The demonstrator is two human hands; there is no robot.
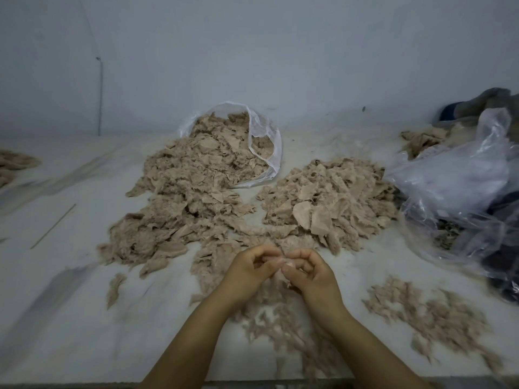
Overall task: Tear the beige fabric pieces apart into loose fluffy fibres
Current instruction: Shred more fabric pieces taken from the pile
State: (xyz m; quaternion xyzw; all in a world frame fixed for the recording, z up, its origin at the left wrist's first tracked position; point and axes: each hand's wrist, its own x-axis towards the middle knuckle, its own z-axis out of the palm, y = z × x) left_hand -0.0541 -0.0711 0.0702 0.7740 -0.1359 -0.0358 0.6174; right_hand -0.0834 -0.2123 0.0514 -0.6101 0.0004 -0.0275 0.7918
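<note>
Beige scrap [281, 262] pinched between left hand [247, 272] and right hand [311, 273] near tabletop [84, 318] front edge; mid-tear, next pull apart.

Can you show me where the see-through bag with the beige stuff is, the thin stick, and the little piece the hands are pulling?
clear bag [276, 153], head view, on its right wall.
thin stick [53, 226], head view, mid-length.
beige fabric piece [280, 262], head view, between the fingertips.
</note>
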